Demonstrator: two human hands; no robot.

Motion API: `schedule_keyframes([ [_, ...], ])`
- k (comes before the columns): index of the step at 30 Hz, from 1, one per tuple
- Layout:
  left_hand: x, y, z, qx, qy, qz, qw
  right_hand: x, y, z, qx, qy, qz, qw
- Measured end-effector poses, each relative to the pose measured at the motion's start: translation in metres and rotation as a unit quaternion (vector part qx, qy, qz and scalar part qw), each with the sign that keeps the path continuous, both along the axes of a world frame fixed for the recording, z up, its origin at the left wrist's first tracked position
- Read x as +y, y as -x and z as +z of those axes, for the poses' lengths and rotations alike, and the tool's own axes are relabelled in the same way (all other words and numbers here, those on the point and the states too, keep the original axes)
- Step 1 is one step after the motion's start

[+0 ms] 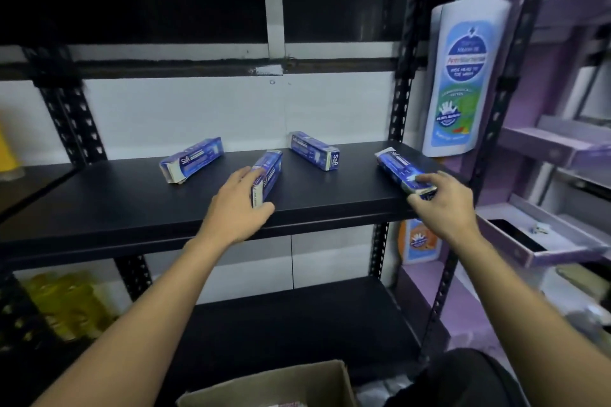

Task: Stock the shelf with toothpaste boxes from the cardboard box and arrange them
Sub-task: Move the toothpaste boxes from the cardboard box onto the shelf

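Where the frame starts at far left, we see yellow bottles (62, 304) on a lower level, blurred, contents unreadable. Above them the black shelf (132, 195) runs across the view and carries four blue toothpaste boxes, all lying flat, none touching another. The leftmost toothpaste box (195, 158) lies angled, its near end flap torn open, and no hand is on it. Next we have the left hand (234, 205) gripping the second toothpaste box (272, 168): fingers curled over its top and left side, thumb wrapped at the near end, the box resting on the shelf and pointing toward the back wall. Below, at bottom centre, the cardboard box (274, 383) sits open; we cannot tell what it holds. Back on the shelf, the third toothpaste box (314, 152) lies near the back wall, angled, with no hand on it. The fourth toothpaste box (396, 165) lies by the shelf's front right corner, and the right hand (443, 198) pinches its near end, fingers on top and thumb below. Just right of the shelf post, a tall white bottle (463, 76) with a blue label stands on a purple rack (545, 241), and a smaller orange-labelled bottle (418, 241) sits below it.
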State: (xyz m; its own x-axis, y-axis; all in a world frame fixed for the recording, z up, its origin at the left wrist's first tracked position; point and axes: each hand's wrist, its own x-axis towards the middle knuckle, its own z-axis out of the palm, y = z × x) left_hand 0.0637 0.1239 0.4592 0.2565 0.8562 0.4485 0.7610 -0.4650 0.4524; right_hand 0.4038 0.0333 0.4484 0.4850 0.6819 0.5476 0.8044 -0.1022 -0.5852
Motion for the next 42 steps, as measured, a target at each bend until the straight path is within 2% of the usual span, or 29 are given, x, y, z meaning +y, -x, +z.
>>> schedule_keyframes([
  [3,0.008,0.013,0.003,0.037,0.025,-0.032,0.998,0.008,-0.001,-0.001,-0.057,0.055,0.014,0.997],
  [7,0.020,0.024,0.002,0.019,0.035,-0.029,0.999,0.021,-0.006,0.005,-0.109,0.094,-0.039,0.989],
  [10,0.024,0.022,0.000,-0.007,0.024,-0.027,0.999,0.036,-0.008,0.010,-0.097,0.113,-0.061,0.987],
  [15,0.025,0.006,0.003,-0.010,-0.012,0.032,0.999,0.053,-0.020,0.017,-0.042,0.130,-0.087,0.987],
  [18,0.026,-0.002,0.004,-0.013,-0.020,0.048,0.999,0.059,-0.029,0.018,-0.052,0.150,-0.103,0.982],
  [23,0.029,-0.005,0.007,0.019,-0.023,0.016,0.999,0.062,-0.036,0.017,-0.045,0.174,-0.096,0.979],
  [28,0.022,0.001,0.002,0.002,0.000,-0.003,1.000,0.055,-0.030,0.005,-0.083,0.138,-0.102,0.982],
  [34,0.012,0.003,0.000,0.013,-0.009,0.024,1.000,0.038,0.006,-0.011,-0.077,0.030,-0.090,0.992],
  [39,-0.003,0.009,-0.007,0.024,-0.017,0.041,0.999,0.021,0.063,-0.027,-0.083,-0.020,0.004,0.996],
  [42,-0.019,0.015,-0.017,0.038,-0.076,0.052,0.995,0.006,0.102,-0.042,-0.101,-0.035,0.063,0.992],
])
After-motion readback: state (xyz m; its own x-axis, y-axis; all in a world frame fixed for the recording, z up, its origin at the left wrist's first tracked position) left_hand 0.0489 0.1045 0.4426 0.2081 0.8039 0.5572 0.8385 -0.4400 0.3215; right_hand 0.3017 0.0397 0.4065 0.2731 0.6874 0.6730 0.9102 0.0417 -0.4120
